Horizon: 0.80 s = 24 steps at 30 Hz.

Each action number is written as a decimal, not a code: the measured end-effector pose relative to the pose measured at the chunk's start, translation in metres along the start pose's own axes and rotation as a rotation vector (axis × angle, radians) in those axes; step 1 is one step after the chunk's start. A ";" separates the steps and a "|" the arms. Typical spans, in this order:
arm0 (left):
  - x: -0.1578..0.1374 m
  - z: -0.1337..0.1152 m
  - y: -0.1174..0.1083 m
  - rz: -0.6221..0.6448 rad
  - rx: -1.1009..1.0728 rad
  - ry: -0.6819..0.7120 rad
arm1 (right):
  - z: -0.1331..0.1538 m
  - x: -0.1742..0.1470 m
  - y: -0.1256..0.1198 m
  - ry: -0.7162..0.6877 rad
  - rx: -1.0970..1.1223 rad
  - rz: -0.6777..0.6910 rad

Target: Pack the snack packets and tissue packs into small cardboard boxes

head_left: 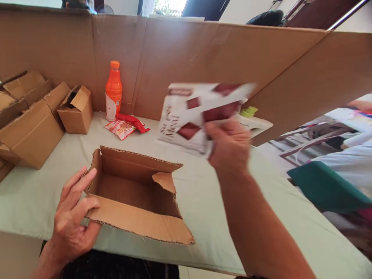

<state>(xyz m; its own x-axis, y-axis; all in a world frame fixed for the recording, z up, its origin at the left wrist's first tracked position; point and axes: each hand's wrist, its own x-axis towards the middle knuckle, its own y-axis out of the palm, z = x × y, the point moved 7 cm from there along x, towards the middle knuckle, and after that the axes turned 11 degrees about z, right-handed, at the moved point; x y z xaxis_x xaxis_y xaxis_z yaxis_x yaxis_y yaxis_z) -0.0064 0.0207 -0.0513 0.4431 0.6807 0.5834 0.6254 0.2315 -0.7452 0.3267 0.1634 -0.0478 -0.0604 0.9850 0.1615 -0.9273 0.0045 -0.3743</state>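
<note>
An open cardboard box (136,217) stands near the front edge of the table, its flaps folded outward and nothing visible inside. My left hand (74,213) grips the box at its left front corner, thumb below the flap and fingers over it. Raised above the table to the right of the box, my right hand (232,145) holds a white and dark red food packet (188,116) by its right lower edge. The packet is slightly blurred, and part of its printing reads "Meat". Behind it, a white bottle with a green cap (255,123) is partly hidden.
At the back stands an orange drink bottle (114,91), with red snack packets (122,128) at its foot. Several cardboard boxes (31,131) crowd the left side. A tall cardboard wall (174,50) lines the back. Beyond the right edge are a green chair (328,186) and a person's white clothing.
</note>
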 end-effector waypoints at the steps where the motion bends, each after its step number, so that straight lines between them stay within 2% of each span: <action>1: 0.001 0.000 0.001 -0.008 -0.008 -0.003 | 0.022 -0.019 -0.020 -0.103 0.034 -0.195; 2: 0.003 -0.001 0.002 -0.017 -0.013 -0.008 | 0.041 -0.039 -0.031 -0.189 0.049 -0.328; 3: 0.004 -0.001 0.003 -0.021 -0.015 -0.013 | 0.056 -0.056 -0.033 -0.248 0.067 -0.382; 4: 0.005 -0.002 0.004 -0.027 -0.012 -0.016 | 0.069 -0.070 -0.029 -0.301 0.061 -0.381; 5: 0.006 -0.003 0.004 -0.031 -0.006 -0.017 | 0.079 -0.078 -0.018 -0.338 0.024 -0.309; 7: 0.007 -0.006 0.006 -0.028 0.014 -0.019 | 0.091 -0.086 0.017 -0.387 -0.128 -0.052; 10: 0.007 -0.010 0.005 -0.006 0.059 -0.043 | 0.088 -0.087 0.077 -0.404 -0.450 0.377; 13: 0.008 -0.018 0.001 0.026 0.141 -0.042 | 0.068 -0.081 0.123 -0.324 -0.718 0.725; 16: 0.013 -0.034 0.000 0.114 0.217 0.063 | 0.049 -0.080 0.152 -0.215 -0.796 0.991; 18: 0.018 -0.045 0.007 0.257 0.238 0.183 | 0.044 -0.080 0.162 -0.192 -0.760 1.056; 20: 0.021 -0.051 0.016 0.434 0.271 0.267 | 0.041 -0.079 0.167 -0.193 -0.729 1.049; 22: 0.026 -0.051 0.023 0.580 0.316 0.286 | 0.038 -0.079 0.168 -0.199 -0.706 1.014; 24: 0.033 -0.051 0.026 0.651 0.356 0.295 | 0.037 -0.079 0.168 -0.223 -0.654 0.971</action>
<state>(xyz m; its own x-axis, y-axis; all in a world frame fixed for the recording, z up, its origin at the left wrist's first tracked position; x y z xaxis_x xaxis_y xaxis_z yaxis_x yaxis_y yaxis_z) 0.0573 0.0142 -0.0350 0.8316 0.5550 0.0200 -0.0378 0.0926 -0.9950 0.1622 0.0803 -0.0901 -0.7558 0.5736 -0.3158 -0.0978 -0.5757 -0.8118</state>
